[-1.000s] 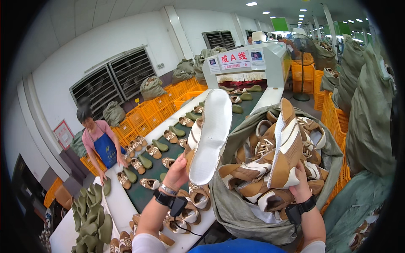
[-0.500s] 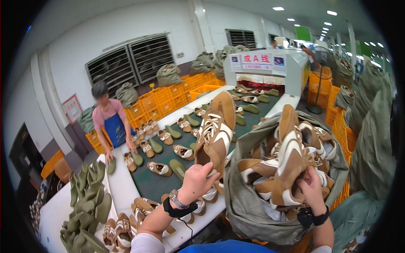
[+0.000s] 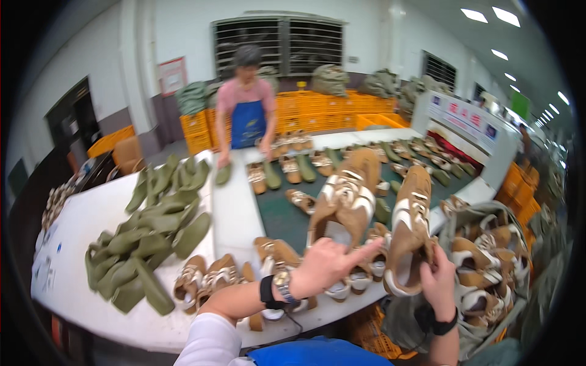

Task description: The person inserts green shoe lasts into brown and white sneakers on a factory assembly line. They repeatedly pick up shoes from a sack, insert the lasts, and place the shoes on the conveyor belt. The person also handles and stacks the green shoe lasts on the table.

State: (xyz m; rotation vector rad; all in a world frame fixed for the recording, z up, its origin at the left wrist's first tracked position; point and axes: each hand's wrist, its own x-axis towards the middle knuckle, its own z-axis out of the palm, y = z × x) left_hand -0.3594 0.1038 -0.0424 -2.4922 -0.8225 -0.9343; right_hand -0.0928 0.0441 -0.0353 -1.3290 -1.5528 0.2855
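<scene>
My left hand (image 3: pixel 329 266) grips the heel end of a brown and white lace-up sneaker (image 3: pixel 360 198), its toe pointing up and away; the index finger sticks out to the right. A second sneaker of the same look (image 3: pixel 412 210) is in my right hand (image 3: pixel 437 277), fingers at its heel opening. Both are held up side by side above the near edge of the line. Below and left of my left hand, several matching sneakers (image 3: pixel 220 279) stand on the white table edge (image 3: pixel 201 329). Part of the left hand's grip is hidden.
A pile of green shoe lasts (image 3: pixel 149 238) covers the left of the table. Across the green belt (image 3: pixel 284 216), with its rows of shoes and lasts, a co-worker (image 3: pixel 249 110) touches a last. At right stands a grey sack (image 3: pixel 455 320) full of sneakers; orange crates (image 3: pixel 317 110) line the wall.
The view has swung left. My right hand has lifted its sneaker out from over the sack and brought it beside the one in my left hand, over the table's near edge.
</scene>
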